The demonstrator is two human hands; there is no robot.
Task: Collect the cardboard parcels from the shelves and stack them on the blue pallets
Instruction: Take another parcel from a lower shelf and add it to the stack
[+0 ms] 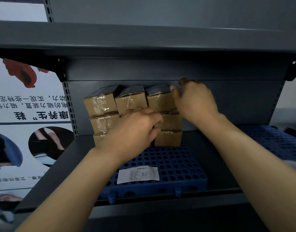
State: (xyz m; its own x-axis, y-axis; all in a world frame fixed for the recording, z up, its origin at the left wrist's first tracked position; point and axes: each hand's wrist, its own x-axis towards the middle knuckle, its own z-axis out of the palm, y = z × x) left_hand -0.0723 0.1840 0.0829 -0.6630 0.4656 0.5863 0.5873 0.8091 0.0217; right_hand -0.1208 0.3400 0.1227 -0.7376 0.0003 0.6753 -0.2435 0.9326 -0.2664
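Several small cardboard parcels sealed with clear tape stand stacked three high at the back of a blue perforated pallet [174, 166] on the dark shelf. My left hand [137, 129] has its fingers curled against the front of the middle column, under the top middle parcel [130, 102]. My right hand [194, 99] wraps the right side of the top right parcel [159, 101], thumb on its front edge, fingers behind it. The left column [102, 113] stands untouched.
A white paper label [138, 174] lies on the pallet's front part. A second blue pallet [274, 139] sits to the right at shelf level. The shelf above [144, 39] hangs low over the parcels. A printed poster [26, 114] covers the left side.
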